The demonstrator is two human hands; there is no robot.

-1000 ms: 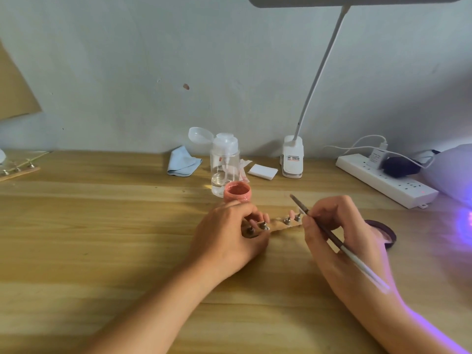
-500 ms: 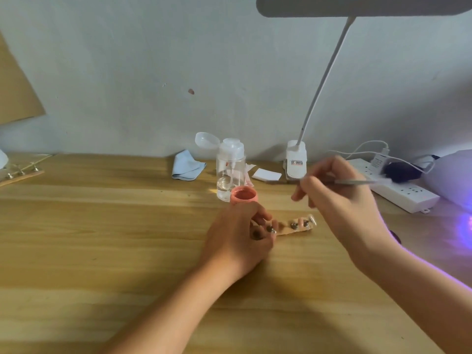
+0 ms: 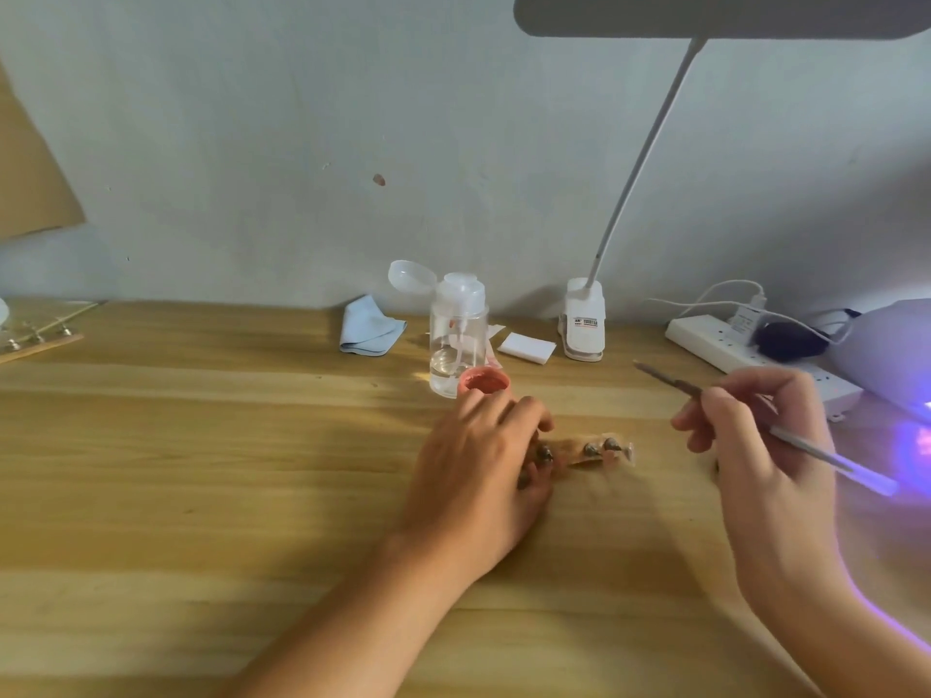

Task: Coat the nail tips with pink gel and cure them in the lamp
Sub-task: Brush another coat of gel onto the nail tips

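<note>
Head view: the left hand [image 3: 478,460], fingers curled, holds the 9 o'clock end of the nail-tip strip [image 3: 599,451] on the worktop [image 3: 201,471]. The pink gel pot [image 3: 486,381] stands at that hand's 12 o'clock. At the strip's 3 o'clock, the right hand [image 3: 755,435] pinches the brush [image 3: 826,458] in its fingers.

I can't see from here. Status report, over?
Left grip holds nail strip down. Right grip holds brush aloft. Nothing between brush and pink gel pot.

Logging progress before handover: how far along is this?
Done: gel pot open, lamp glowing purple. In hand: left hand holds the nail-tip strip, right hand grips the brush clear of it. Left: curing; strip lies outside the lamp; coating too blurred to judge.
</note>
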